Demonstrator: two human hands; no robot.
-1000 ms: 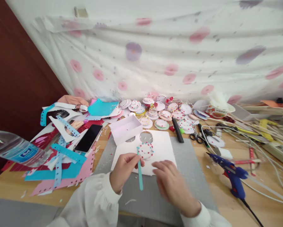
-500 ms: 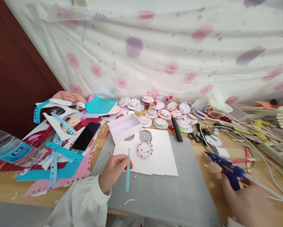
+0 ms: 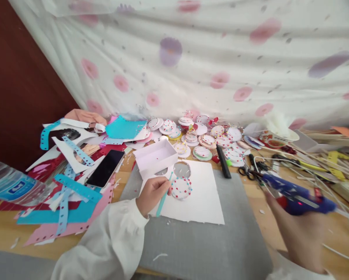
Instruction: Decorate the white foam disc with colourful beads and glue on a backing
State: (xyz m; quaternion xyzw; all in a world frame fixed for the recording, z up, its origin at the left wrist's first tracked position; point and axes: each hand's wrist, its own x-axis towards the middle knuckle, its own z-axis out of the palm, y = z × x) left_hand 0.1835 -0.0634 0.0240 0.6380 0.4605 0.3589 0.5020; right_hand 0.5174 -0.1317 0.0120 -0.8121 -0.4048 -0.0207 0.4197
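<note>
Above the tabletop (image 3: 37,251), the right hand (image 3: 305,237) has its grip wrapped around the glue gun (image 3: 298,196), probably rigid, weighty and best held by its handle. The left hand (image 3: 152,194), over the sheet (image 3: 203,202), pinches the teal stick (image 3: 162,204), apparently light and slender, suiting a gentle fingertip hold.

Counter (image 3: 5,245): paper sheet (image 3: 205,202) on mat (image 3: 235,233); open box (image 3: 155,157) behind, apparently overlapping it; phone (image 3: 106,169) left of mat, as I view it.
</note>
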